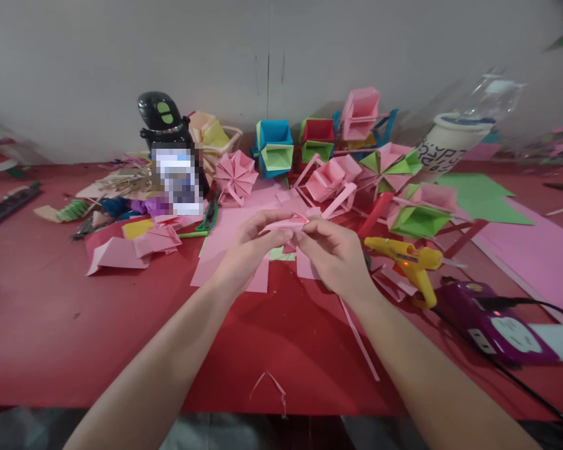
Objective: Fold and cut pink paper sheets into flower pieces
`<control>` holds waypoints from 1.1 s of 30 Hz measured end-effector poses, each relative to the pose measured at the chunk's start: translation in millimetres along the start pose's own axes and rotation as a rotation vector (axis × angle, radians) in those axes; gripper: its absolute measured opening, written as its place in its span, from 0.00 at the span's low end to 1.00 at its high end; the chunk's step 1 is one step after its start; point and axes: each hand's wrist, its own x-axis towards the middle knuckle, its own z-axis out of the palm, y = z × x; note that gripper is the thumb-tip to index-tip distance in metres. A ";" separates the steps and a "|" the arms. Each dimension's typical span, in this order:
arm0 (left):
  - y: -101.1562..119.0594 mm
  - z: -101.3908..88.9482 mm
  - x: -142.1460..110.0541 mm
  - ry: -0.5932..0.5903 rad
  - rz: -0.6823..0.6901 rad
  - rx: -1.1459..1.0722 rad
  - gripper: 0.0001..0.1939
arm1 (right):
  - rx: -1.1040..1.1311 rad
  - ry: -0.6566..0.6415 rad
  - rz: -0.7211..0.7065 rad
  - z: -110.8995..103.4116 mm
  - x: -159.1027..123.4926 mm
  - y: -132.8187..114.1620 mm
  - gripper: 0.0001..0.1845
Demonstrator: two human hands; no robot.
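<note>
Between my two hands is a piece of folded pink paper (288, 223), raised a little above the table. My left hand (253, 240) pinches its left side between thumb and fingers. On the other side my right hand (332, 247) is closed on the same paper, the two thumbs almost touching. My fingers cover part of the folds. Beneath lie flat pink paper sheets (232, 250) and a bit of light green paper (281, 254). A thin pink paper strip (360, 340) runs out from below my right wrist.
Folded paper pieces, one a pink paper fan wheel (236, 177), line the back. A phone (181, 181) leans on a black stand at left. To the right are a yellow glue gun (410, 259), its orange light lit, a purple power strip (497, 319) with cables, and a patterned cup (450, 147).
</note>
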 end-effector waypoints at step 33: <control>7.1 2.2 -4.5 0.048 0.095 0.391 0.13 | 0.048 -0.064 -0.033 -1.5 -1.2 2.8 0.16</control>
